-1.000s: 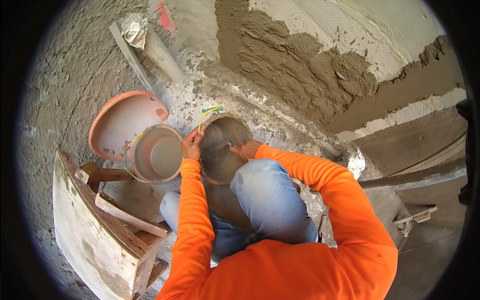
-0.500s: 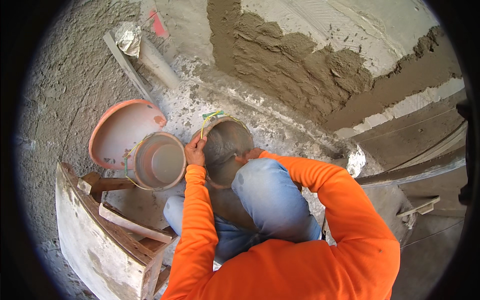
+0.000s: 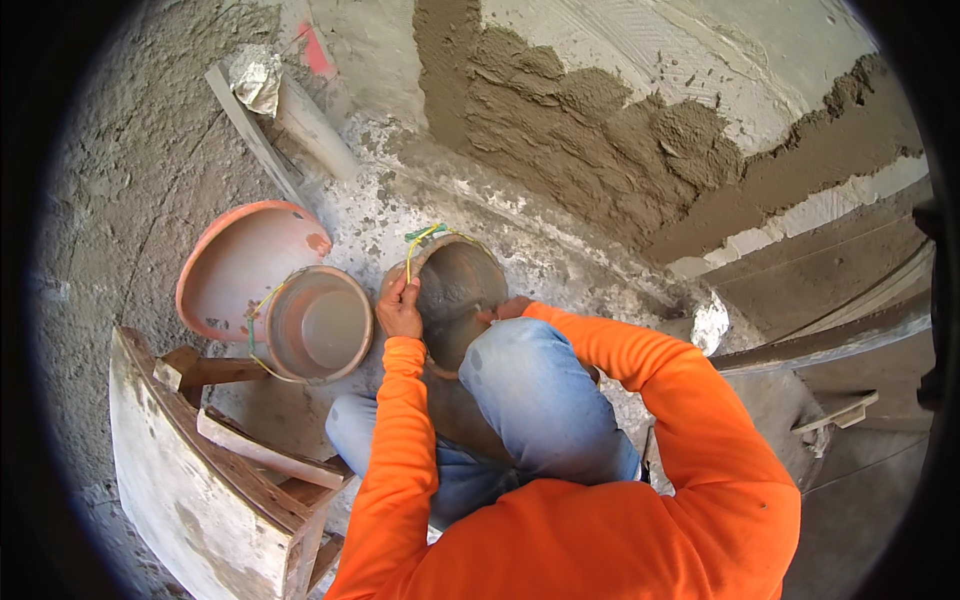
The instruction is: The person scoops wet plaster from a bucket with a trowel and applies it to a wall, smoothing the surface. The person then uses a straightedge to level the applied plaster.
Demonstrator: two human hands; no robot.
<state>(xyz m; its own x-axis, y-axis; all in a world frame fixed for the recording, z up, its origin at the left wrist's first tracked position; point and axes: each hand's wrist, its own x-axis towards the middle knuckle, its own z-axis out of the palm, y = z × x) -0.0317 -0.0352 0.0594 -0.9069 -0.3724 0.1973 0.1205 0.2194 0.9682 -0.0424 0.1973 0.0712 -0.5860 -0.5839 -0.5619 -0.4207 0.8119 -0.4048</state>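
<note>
A bucket (image 3: 452, 262) with wet grey mortar (image 3: 445, 305) inside stands tilted between my knees, its mouth facing up. My left hand (image 3: 401, 310) is closed round its left rim, beside the yellow cord handle (image 3: 424, 236). My right hand (image 3: 505, 308) reaches in at the right rim with its fingers curled. Whatever it may hold is hidden by the bucket wall and my raised knee. Just left of my left hand sits a second bucket (image 3: 285, 325) with cloudy liquid in it. Behind that one lies a wide, shallow orange-rimmed basin (image 3: 215, 257).
A scuffed wooden stand (image 3: 205, 465) is close at lower left. Beyond the basin lie a foil-capped pipe (image 3: 315, 130) and a narrow board (image 3: 250, 130). Fresh mortar (image 3: 590, 145) covers part of the wall ahead. A curved strip (image 3: 830, 340) juts in at the right.
The bucket and my left hand have shifted very slightly. My right hand has moved a little at the right rim, and the mortar surface inside looks different.
</note>
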